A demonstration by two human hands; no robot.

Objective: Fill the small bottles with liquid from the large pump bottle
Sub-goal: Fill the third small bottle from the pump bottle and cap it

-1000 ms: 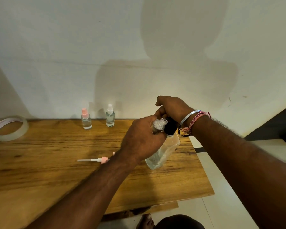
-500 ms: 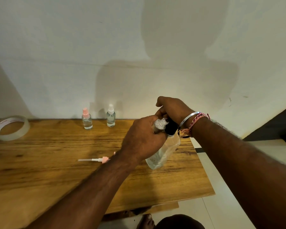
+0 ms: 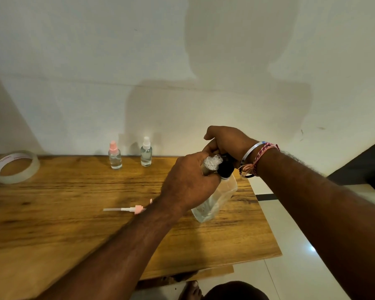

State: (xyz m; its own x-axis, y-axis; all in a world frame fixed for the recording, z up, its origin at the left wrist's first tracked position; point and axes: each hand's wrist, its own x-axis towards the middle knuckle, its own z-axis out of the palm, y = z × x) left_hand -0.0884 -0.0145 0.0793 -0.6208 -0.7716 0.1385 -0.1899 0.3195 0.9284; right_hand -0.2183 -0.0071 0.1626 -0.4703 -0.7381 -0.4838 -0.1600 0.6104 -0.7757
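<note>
Left hand (image 3: 187, 184) grasps small open bottle (image 3: 212, 164), mouth against black pump head (image 3: 225, 168) of large pump bottle (image 3: 217, 202), tilted on wooden table (image 3: 52, 213). Right hand (image 3: 227, 141) curls over pump head. Two capped small bottles (image 3: 115, 155) upright near wall. Detached pink sprayer (image 3: 130, 209) lies on table.

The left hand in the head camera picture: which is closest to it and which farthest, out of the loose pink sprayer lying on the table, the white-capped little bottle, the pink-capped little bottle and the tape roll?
From the left hand:
1. Loose pink sprayer, lying just left of the wrist.
2. White-capped bottle, upright by the wall.
3. Pink-capped bottle, further left along the wall.
4. Tape roll, at the table's far left edge.
</note>
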